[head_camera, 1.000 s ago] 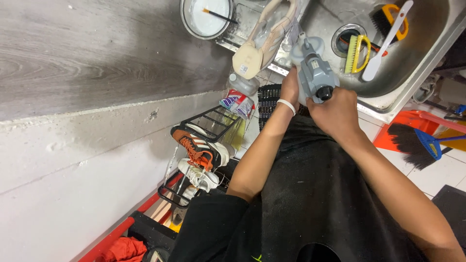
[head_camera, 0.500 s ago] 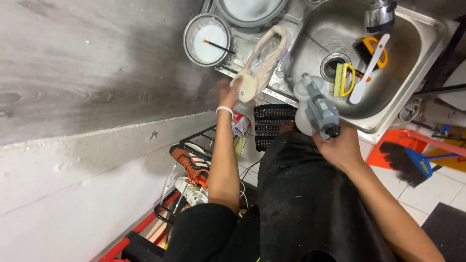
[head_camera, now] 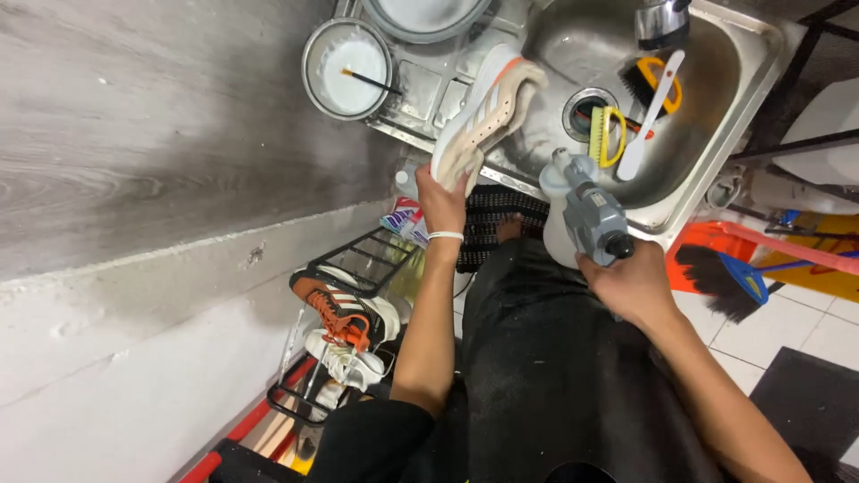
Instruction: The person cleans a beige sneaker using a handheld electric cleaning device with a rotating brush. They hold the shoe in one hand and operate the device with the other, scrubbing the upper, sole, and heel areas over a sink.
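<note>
At the left, on the sink's drainboard edge, the white bowl (head_camera: 347,68) with a small brush sits as before, while the left hand (head_camera: 441,199), which half a second ago was only reaching for the pale sneaker (head_camera: 483,116), now grips its heel and tilts it up over the steel sink (head_camera: 716,116). So the shoe is off the drainboard and in hand. To the right, the right hand (head_camera: 632,284) stays closed on the grey power scrubber (head_camera: 591,215), held near the sink's front edge, just beside the shoe.

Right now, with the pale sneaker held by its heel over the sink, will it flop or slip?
The sneaker probably stays stiff: it juts straight from the left hand. It looks wet, and the sink glistens, so likely slippery. Probably light, being held one-handed.
</note>
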